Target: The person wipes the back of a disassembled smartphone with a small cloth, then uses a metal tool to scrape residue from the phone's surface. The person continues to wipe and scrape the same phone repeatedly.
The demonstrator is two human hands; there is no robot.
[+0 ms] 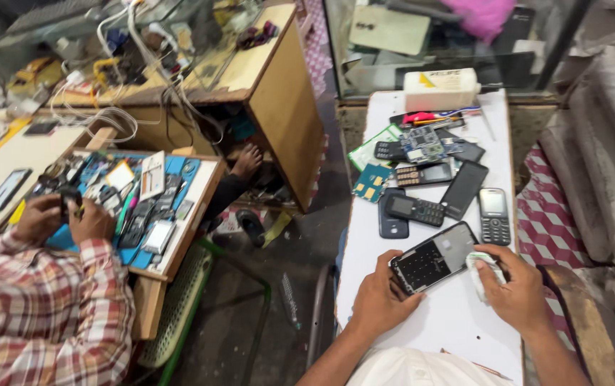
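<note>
My left hand (379,294) grips the lower left corner of an opened black phone (435,257) lying flat on the white tabletop (443,322). The phone's inside faces up, dark with rows of small dots. My right hand (511,286) presses a small white cloth or wipe (480,266) against the phone's right edge.
Farther up the white top lie several keypad phones (495,214), a dark phone (463,187), circuit boards (422,144) and a white box (441,88). At left a person in a plaid shirt (43,314) works with both hands over a tray of phone parts (179,236). A wooden desk (279,100) stands behind.
</note>
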